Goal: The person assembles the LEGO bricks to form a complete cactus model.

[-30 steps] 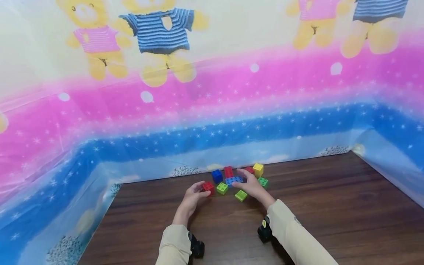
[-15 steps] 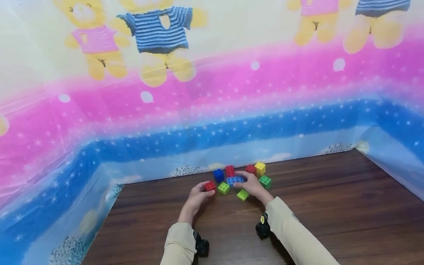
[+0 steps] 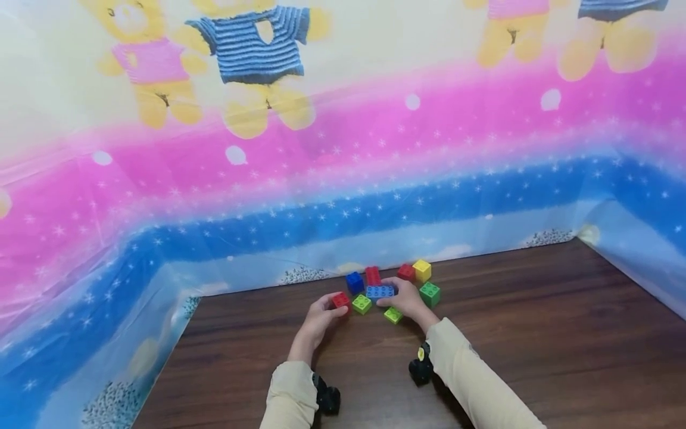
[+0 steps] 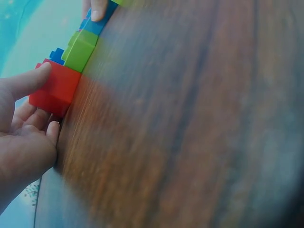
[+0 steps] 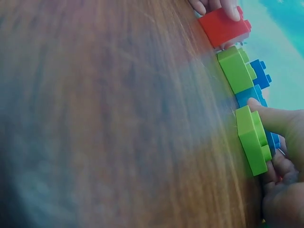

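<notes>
In the head view my left hand (image 3: 320, 316) grips a red toy brick (image 3: 340, 301) at the left end of the group, thumb on its near side. The left wrist view shows the thumb on the red brick's face (image 4: 56, 90) and the other fingers behind it. My right hand (image 3: 408, 300) pinches the right end of a long blue brick (image 3: 378, 292) between thumb and fingers. Between the hands sits a lime green brick (image 3: 361, 304). A second, flatter lime brick (image 3: 393, 315) lies just in front of the right hand. Both held bricks appear to be at the tabletop.
Behind stand a dark blue brick (image 3: 355, 283) and a red brick (image 3: 372, 276). To the right are another red brick (image 3: 406, 273), a yellow brick (image 3: 422, 270) and a green brick (image 3: 430, 294). A printed cloth (image 3: 321, 238) borders the back of the brown wooden table (image 3: 509, 333).
My left thumb has come in against the red brick. The right fingers have come closer around the blue brick's end. The whole view has shifted slightly; the bricks keep their arrangement.
</notes>
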A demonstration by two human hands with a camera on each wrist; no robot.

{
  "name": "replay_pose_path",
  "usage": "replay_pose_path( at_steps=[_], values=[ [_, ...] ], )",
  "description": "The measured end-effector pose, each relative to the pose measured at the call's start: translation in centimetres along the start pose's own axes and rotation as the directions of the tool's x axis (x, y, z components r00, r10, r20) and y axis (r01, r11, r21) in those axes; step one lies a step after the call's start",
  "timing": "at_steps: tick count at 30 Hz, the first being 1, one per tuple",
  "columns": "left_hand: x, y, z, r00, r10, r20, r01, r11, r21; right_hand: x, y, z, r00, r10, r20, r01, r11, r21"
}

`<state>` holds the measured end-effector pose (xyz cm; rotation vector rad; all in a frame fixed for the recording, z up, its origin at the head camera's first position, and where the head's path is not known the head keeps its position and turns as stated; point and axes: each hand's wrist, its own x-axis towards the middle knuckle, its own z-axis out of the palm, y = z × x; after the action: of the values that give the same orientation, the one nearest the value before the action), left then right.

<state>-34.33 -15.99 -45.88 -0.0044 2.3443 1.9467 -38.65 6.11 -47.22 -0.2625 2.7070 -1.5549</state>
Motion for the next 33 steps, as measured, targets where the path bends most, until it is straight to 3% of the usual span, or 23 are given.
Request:
replay_pose_path(
  at_steps=[11, 23, 28, 33],
  values=[
    [0.0, 0.2, 0.2, 1.000, 0.012, 0.005, -0.012, 0.999, -0.037, -0.2, 0.2, -0.4, 1.000, -0.010, -0.009, 0.010, 0.999, -0.031],
    [-0.5, -0.6, -0.4, 0.999, 0.043, 0.009, -0.041, 0.985, -0.165, -1.2, 0.2, 0.2, 0.999, -0.010, -0.037, 0.015, 0.992, 0.125],
    [-0.4, -0.7, -0.3, 0.999, 0.051, -0.017, -0.053, 0.987, -0.151, -1.6, -0.2, 0.1, 0.997, -0.020, -0.069, 0.030, 0.988, 0.151],
    [-0.2, -0.5, -0.1, 0.996, 0.074, -0.057, -0.078, 0.995, -0.065, -1.8, -0.9, -0.4, 0.996, -0.056, -0.076, 0.068, 0.983, 0.168]
  ],
)
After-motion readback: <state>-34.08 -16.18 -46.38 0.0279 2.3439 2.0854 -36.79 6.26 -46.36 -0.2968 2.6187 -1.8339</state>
